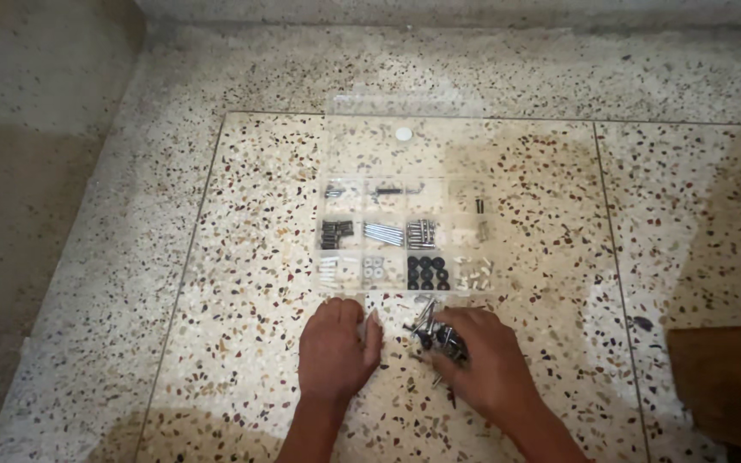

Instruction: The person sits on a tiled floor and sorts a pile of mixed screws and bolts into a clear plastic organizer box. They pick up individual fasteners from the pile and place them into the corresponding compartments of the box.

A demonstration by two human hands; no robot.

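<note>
Screws and black washers fill organizer box (405, 236); right hand (482, 360) grips metal parts (439, 336).

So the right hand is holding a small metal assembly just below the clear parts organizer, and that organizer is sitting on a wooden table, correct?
Not quite. The right hand does hold the small metal assembly just below the clear parts organizer, but the organizer sits on a speckled terrazzo floor, not a wooden table, as the head view shows.

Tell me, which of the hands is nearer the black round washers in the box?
Right. The right hand lies just below the black washers; the left hand is farther left.
</note>
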